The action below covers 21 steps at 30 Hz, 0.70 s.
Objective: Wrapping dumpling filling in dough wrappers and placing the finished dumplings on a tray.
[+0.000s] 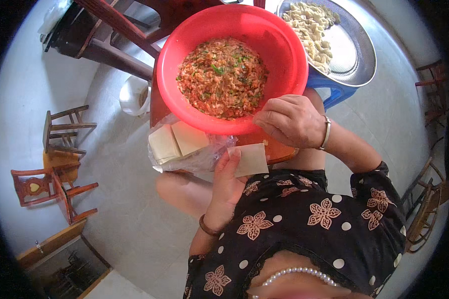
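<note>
My left hand (226,175) pinches a square, pale dough wrapper (252,159) between thumb and fingers, low in front of the bowl. A red plastic bowl (288,48) holds a minced filling (222,80) with orange and green bits. At the bowl's near right rim is my right hand (293,121), its fingers bent together; whether something is between the fingertips is hidden. Two stacks of square wrappers, a left stack (164,145) and a right stack (189,137), lie in a clear plastic bag (202,160) beside the bowl.
Folded dumplings (310,33) lie in a round metal mesh tray (359,59) on a blue plastic stool (333,89), right of the bowl. The bowl rests on an orange-brown wooden seat (280,149). Wooden chairs (65,187) and a white bin (133,97) stand to the left.
</note>
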Each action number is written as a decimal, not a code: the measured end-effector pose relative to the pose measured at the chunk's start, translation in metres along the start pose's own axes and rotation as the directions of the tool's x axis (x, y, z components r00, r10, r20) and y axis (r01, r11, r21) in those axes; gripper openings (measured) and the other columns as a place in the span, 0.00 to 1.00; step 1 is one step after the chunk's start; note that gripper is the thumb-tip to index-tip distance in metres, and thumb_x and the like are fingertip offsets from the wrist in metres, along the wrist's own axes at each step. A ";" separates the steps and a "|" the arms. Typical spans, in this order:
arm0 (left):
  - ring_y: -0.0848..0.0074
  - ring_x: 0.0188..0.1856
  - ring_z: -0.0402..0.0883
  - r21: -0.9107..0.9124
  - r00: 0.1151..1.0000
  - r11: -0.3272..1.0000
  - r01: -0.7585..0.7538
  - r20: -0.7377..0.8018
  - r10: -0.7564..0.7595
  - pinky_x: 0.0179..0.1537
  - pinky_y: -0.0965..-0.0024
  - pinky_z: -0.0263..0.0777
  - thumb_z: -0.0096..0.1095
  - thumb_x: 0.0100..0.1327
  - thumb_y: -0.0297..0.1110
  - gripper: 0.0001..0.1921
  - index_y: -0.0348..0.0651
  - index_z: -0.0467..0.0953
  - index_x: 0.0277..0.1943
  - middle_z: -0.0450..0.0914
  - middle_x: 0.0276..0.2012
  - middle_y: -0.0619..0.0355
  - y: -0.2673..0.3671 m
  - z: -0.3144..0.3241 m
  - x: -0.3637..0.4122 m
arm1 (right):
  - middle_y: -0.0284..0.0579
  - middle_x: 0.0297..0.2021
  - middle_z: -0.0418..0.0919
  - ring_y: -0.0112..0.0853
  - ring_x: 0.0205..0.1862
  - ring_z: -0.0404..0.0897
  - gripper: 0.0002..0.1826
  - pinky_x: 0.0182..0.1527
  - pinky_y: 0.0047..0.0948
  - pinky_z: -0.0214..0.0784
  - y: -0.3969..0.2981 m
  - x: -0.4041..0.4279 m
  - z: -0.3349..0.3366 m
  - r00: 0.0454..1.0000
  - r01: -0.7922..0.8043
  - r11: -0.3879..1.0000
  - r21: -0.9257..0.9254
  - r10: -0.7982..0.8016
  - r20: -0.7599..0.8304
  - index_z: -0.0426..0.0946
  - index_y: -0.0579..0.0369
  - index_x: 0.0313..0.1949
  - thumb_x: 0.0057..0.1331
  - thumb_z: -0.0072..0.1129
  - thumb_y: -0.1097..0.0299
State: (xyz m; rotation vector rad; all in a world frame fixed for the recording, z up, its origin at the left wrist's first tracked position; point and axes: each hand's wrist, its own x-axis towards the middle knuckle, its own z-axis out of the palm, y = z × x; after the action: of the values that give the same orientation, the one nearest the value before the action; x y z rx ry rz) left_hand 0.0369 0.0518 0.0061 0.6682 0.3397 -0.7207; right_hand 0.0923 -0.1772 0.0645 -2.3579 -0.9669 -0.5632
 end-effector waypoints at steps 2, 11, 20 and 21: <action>0.49 0.53 0.81 -0.003 0.999 1.000 -0.006 -0.040 0.006 0.56 0.49 0.77 0.57 0.71 0.41 0.20 0.34 0.70 0.57 0.80 0.52 0.42 -0.001 -0.001 0.000 | 0.41 0.28 0.72 0.36 0.26 0.77 0.09 0.29 0.33 0.74 -0.001 -0.001 0.002 1.000 -0.008 1.000 0.018 0.008 -0.008 0.78 0.57 0.37 0.57 0.64 0.71; 0.51 0.60 0.76 0.014 0.995 0.997 -0.075 -0.069 0.076 0.61 0.51 0.73 0.52 0.73 0.38 0.24 0.27 0.64 0.63 0.75 0.58 0.41 0.010 0.012 -0.005 | 0.43 0.25 0.71 0.38 0.26 0.78 0.05 0.28 0.36 0.74 0.000 0.002 0.006 0.997 -0.072 0.988 0.139 0.068 0.034 0.77 0.58 0.34 0.61 0.62 0.70; 0.50 0.63 0.73 -0.016 0.993 0.996 -0.092 -0.074 0.091 0.64 0.49 0.69 0.45 0.73 0.27 0.21 0.36 0.61 0.67 0.71 0.62 0.43 0.023 0.011 -0.024 | 0.39 0.25 0.81 0.21 0.25 0.76 0.14 0.28 0.22 0.70 0.012 0.001 -0.001 0.788 -0.502 0.570 0.650 0.611 0.073 0.82 0.62 0.40 0.74 0.52 0.65; 0.50 0.63 0.73 -0.014 0.993 0.995 -0.096 -0.074 0.095 0.64 0.49 0.69 0.45 0.73 0.27 0.21 0.36 0.61 0.67 0.71 0.62 0.43 0.026 0.013 -0.026 | 0.39 0.25 0.81 0.21 0.25 0.76 0.14 0.28 0.22 0.70 0.012 0.002 -0.003 0.790 -0.498 0.571 0.652 0.608 0.071 0.82 0.62 0.40 0.74 0.52 0.65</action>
State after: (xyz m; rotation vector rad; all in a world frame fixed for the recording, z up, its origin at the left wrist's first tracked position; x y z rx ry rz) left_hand 0.0377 0.0706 0.0410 0.6911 0.3783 -0.6029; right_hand 0.1024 -0.1855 0.0642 -1.7802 -0.2113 -0.1148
